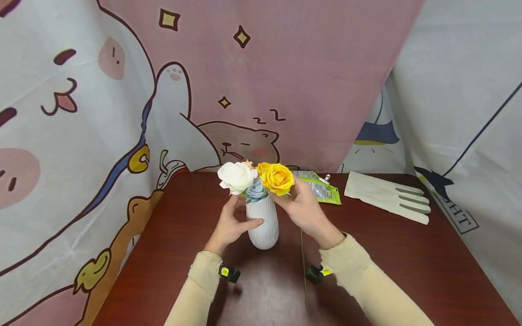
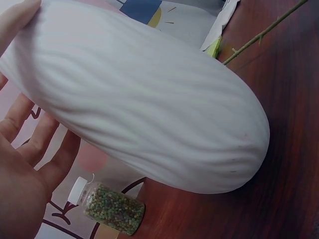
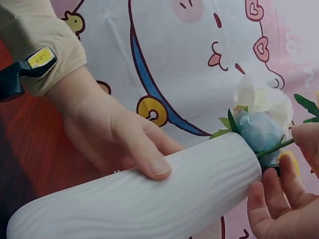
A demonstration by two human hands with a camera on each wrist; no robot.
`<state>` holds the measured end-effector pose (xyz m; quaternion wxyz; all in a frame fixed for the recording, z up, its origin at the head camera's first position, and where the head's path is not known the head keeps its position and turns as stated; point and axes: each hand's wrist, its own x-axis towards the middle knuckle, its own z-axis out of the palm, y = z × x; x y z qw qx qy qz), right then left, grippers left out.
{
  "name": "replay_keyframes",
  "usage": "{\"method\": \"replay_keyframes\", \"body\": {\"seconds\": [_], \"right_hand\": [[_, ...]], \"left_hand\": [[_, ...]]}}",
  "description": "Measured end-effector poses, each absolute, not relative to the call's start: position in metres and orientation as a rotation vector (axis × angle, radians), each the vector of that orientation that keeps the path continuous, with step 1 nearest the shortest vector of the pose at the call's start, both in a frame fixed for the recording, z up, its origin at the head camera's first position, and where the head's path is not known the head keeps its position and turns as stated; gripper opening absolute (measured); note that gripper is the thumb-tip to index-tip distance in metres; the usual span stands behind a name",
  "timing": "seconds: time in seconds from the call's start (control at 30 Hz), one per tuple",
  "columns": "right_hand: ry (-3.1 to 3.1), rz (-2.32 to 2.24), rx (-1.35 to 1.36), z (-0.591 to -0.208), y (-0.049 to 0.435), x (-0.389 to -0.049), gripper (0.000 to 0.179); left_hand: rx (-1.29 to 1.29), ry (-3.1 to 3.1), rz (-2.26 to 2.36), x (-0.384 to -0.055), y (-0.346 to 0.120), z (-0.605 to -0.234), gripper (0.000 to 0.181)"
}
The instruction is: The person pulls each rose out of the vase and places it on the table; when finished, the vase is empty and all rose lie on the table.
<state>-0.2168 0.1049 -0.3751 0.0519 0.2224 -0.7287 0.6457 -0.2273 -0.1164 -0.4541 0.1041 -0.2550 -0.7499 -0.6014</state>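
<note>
White ribbed vase point(image 1: 264, 228) near the middle of a red-brown wooden table point(image 1: 163, 258), its mouth toward 12 o'clock and hidden in the head view by the blooms. The left hand point(image 1: 231, 226) holds the vase, thumb on the near side and fingers spread behind. The right hand point(image 3: 284, 206) has a narrow pinch on a green stem point(image 3: 275, 148) at the mouth. A white rose point(image 1: 236, 177), a pale blue rose point(image 1: 256, 190) and a yellow rose point(image 1: 278, 179) crowd the rim, the yellow one against the right hand's fingers.

A long thorny stem point(image 1: 303, 267) runs below the right hand toward 5 o'clock, past the right wrist camera point(image 1: 314, 274); whether it rests on the wood cannot be told. At 2 o'clock from the vase, a green packet point(image 1: 332, 194) bearing a silver clip point(image 1: 325, 179) is partly covered by the right hand. Farther out, just short of 3 o'clock, lies a cream glove point(image 1: 375, 192). The left wrist view shows a white-capped bottle of green pellets point(image 2: 113, 209) between 6 and 7 o'clock from the vase. A cartoon-printed fabric backdrop point(image 1: 306, 81) closes off 12 o'clock.
</note>
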Motion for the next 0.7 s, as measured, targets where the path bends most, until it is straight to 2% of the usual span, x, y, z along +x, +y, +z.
{"method": "replay_keyframes", "body": {"seconds": [0.43,0.7], "right_hand": [[-1.963,2.153,0.676,-0.3661,0.1078,-0.2169,0.036],[-1.818,2.289,0.643,-0.3644,0.1081,-0.2180,0.040]], "left_hand": [[-0.741,-2.192,-1.803,-0.2283,-0.1163,-0.4574,0.078],[-0.743,-2.205,-1.794,-0.2292,-0.1165,-0.4573,0.078]]}}
